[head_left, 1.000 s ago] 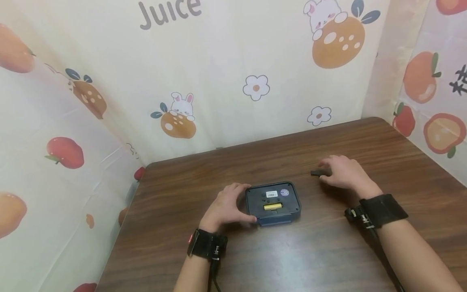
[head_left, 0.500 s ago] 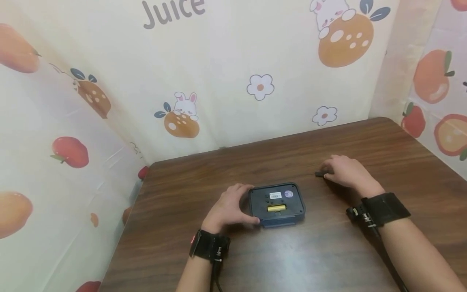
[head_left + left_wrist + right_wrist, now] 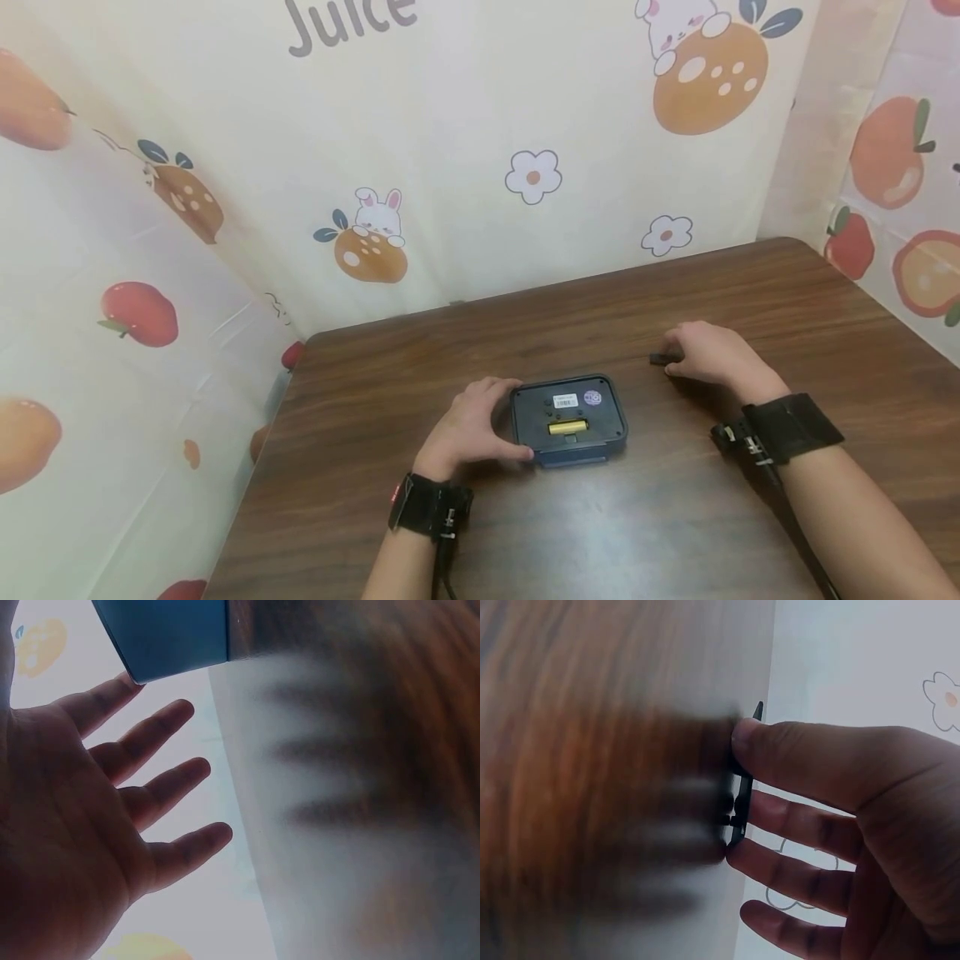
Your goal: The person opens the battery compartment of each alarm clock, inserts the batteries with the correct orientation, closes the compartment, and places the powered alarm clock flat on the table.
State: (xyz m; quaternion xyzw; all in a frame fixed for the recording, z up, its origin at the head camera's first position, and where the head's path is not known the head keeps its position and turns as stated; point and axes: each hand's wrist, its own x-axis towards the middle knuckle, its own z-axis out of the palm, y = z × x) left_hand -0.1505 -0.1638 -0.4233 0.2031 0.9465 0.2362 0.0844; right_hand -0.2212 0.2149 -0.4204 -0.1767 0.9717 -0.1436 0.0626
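A dark blue, box-shaped device point(image 3: 534, 417) lies on the table with its black underside up. In its uncovered slot sits a gold battery point(image 3: 567, 427). My left hand point(image 3: 467, 423) holds the device's left end, thumb at the near edge and index finger at the far edge. In the left wrist view the device's blue side point(image 3: 174, 637) meets the index fingertip, and the other fingers are spread. To the right, my right hand point(image 3: 708, 354) pinches a small black battery cover point(image 3: 658, 359) close to the tabletop. The right wrist view shows the cover point(image 3: 740, 814) between thumb and fingertips.
The brown wood-grain table point(image 3: 397, 358) reaches back to a fruit-printed curtain point(image 3: 457, 125), which also rises on both sides. Each wrist wears a black strap point(image 3: 792, 430) with a small camera, and cables run back along the forearms.
The right thumb and fingers have drawn closer around the battery cover, so less of it shows. The left hand and device stay put; the head view has shifted slightly.
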